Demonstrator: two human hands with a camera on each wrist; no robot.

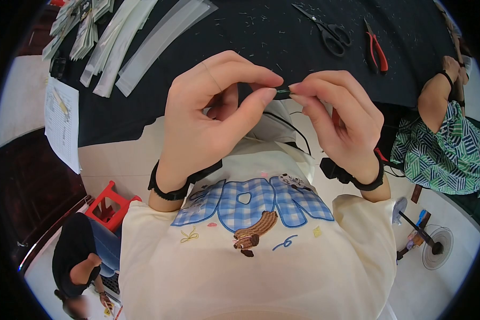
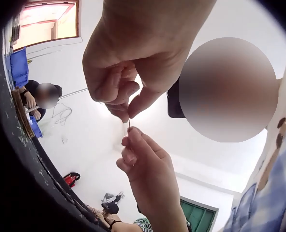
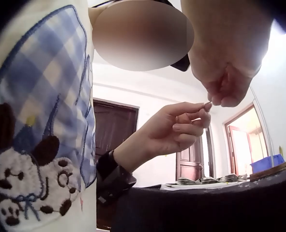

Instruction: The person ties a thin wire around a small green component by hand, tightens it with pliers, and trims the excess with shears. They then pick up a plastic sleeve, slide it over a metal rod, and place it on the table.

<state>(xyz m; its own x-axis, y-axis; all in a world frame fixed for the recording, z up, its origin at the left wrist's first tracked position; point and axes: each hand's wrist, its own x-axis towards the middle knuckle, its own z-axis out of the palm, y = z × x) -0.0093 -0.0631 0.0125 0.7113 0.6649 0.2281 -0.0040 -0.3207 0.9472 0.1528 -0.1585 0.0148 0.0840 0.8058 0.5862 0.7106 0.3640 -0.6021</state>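
Black-clothed table [image 1: 250, 40], matte fabric, fine clippings scattered on it. Left hand [image 1: 213, 104] and right hand [image 1: 346, 109] close together at its near edge, each pinching an end of a thin dark-green piece [image 1: 283, 92]; material unclear. Risk: piece drops off that edge, since fingertips have little to grip. Uneven pull could bend it. Table's right: scissors [image 1: 331, 38], black looped handles; pliers [image 1: 377, 52], red curved grips. Table's left: long, flat, translucent strips [image 1: 162, 45], glossy.
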